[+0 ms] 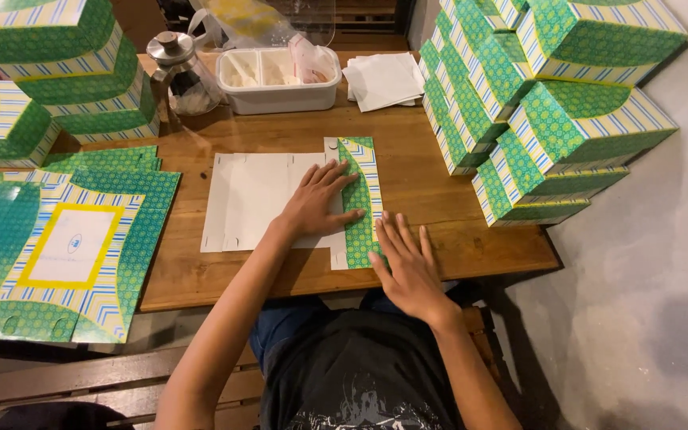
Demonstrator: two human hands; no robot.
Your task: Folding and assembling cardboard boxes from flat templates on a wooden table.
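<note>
Fingers (336, 177) of the left hand (318, 203): spread apart, pressed flat on the flat box blank (256, 199). Right hand (408, 267): fingers straight and close together, palm down, touching the blank's folded flap (362, 209) at its near end; nothing is clamped.

Flat box blank: 1 sheet of die-cut card, lying near the middle of the wooden table (431, 191), plain white inner face up, with creases and small slots. Its right flap is folded over, showing green patterned print with a striped yellow, blue and white edge.

Nearby: stack of unfolded blanks (73, 247), printed side up, at left; folded boxes (551, 103) piled at right; more folded boxes (49, 72) at far left; white tub (280, 91) behind.
</note>
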